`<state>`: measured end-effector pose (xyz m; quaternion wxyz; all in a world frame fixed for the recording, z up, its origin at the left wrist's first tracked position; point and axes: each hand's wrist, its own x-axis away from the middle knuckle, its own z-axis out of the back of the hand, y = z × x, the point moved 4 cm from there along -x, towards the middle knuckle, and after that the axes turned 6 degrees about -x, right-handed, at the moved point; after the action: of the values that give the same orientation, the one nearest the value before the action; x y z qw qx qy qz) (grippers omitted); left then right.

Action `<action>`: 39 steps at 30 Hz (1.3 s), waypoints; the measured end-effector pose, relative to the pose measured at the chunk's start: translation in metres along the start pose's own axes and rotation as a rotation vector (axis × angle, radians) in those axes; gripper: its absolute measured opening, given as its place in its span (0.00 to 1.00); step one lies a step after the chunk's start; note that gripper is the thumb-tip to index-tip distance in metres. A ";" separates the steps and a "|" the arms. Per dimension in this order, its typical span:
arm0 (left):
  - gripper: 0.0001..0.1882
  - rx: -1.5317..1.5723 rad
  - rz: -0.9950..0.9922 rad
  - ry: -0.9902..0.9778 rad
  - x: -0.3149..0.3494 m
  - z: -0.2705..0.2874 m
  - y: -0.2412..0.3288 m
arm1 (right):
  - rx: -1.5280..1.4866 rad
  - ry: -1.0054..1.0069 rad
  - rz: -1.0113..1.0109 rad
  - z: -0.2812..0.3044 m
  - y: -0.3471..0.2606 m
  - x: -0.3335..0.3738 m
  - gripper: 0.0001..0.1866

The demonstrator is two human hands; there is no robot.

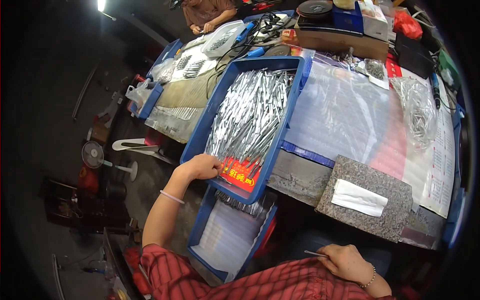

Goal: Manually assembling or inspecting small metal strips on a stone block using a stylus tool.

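Note:
A long blue tray holds a heap of slim silvery metal pieces, with a red printed sheet showing at its near end. My left hand reaches over the tray's near left rim. Its fingers are curled down at the edge of the heap, and what they grip, if anything, is hidden. Low at the right, close to my body, my right hand pinches one slim metal piece between thumb and fingers. The piece points left, its other end hidden in the hand.
Below hangs a second blue tray with plastic lining and dark metal pieces. A granite slab bears a folded white cloth. Plastic sheeting covers the table. Across it, another person works beside a white tub.

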<state>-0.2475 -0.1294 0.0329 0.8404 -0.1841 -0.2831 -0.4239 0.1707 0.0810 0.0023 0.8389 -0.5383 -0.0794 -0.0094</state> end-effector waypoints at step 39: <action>0.05 1.025 -0.134 0.521 0.034 0.009 -0.010 | 0.155 -0.116 0.154 -0.010 -0.005 0.015 0.09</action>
<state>-0.2417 -0.1510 0.0621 0.8355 0.3751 -0.2470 -0.3166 0.1862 0.0705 0.0046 0.8701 -0.4762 -0.0869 0.0925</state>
